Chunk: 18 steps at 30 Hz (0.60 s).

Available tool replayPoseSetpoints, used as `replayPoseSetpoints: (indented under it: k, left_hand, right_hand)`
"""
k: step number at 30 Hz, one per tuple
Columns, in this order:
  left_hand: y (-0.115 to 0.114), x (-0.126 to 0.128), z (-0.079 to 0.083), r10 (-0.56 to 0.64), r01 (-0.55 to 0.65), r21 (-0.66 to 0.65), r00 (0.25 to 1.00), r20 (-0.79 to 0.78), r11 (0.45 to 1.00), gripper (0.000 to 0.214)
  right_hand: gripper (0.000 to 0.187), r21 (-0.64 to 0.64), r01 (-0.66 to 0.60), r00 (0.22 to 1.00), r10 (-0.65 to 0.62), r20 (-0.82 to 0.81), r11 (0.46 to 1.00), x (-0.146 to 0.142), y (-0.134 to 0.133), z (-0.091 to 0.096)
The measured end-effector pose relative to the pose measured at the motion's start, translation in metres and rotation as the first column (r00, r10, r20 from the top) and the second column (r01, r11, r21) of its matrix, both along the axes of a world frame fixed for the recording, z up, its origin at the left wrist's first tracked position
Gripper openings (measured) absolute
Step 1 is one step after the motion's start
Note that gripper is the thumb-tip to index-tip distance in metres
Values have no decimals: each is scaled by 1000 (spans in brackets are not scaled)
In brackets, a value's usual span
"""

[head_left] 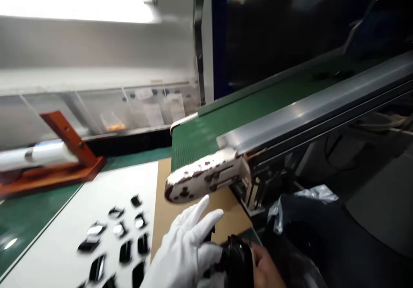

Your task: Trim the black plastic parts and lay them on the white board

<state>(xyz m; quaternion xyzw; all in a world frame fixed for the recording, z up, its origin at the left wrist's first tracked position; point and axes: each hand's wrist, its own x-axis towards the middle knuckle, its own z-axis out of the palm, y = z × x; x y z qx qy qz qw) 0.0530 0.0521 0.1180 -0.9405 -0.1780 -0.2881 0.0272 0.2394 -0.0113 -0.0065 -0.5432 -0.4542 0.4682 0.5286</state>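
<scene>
My left hand (190, 245), in a white glove, is at the bottom centre. Its thumb and lower fingers close on a dark piece, while two fingers point up and forward. My right hand (266, 266), bare and partly cut off by the lower edge, grips a glossy black plastic part (240, 260) just beside the glove. Whether both hands hold one part or two, I cannot tell. Left of the glove, several similar glossy black parts (125, 251) lie in loose rows on a white sheet (58, 253).
A green conveyor belt (206, 128) ends just beyond my hands, its chipped white end plate (200, 176) close to the glove. Brown board (167, 184) lies under it. An orange stand (69, 141) with a clear film roll (51, 153) is at left. Dark plastic-wrapped material (322, 232) sits right.
</scene>
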Motion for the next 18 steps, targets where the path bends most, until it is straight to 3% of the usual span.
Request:
replayPoseSetpoints:
  k: [1,3,7,18]
  left_hand:
    - [-9,-5,-18,80,-77,-59,995,53,995,8]
    - [-24,-8,-41,212,-204,-243,977,7,948,9]
    - [-35,-7,-60,289,-319,-489,947,-137,812,11]
    - [-27,-30,-99,284,-334,-667,940,-186,666,7]
  right_hand:
    - [41,-7,0,998,0,-64,1000,-4,-6,-5]
    - [52,-25,2,987,-6,-163,1000,-14,-16,-13]
    - [41,-70,-14,957,-7,-291,997,-35,-25,-19]
    - [31,-236,3,900,-105,-423,972,-70,-17,-35]
